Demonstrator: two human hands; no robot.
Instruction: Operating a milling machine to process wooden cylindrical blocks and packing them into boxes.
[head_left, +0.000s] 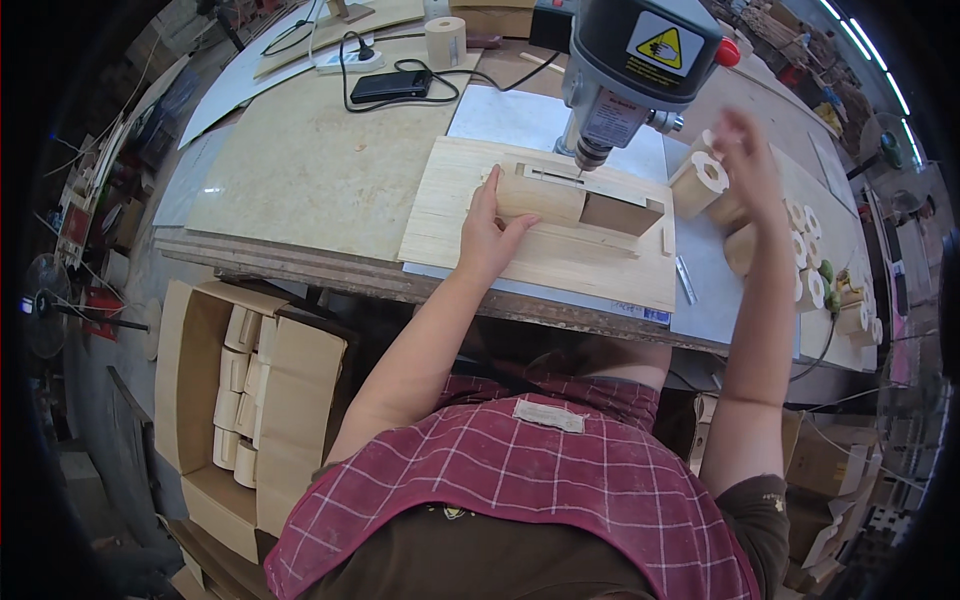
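Observation:
My left hand is closed round a pale wooden cylinder, lying on its side against a wooden block jig with a narrow slot on top. Both rest on a light plywood board below a drill press, whose bit points down just over the jig. My right hand is raised at the right of the drill, slightly blurred, fingers loosely bent and apart, holding nothing visible. It is near standing wooden cylinders with holes in their ends; whether it touches one I cannot tell.
More cylinders crowd the bench's right side. A black device with a cable, a power strip and another cylinder lie at the back. A cardboard box of cylinders sits below left. A small metal strip lies beside the board.

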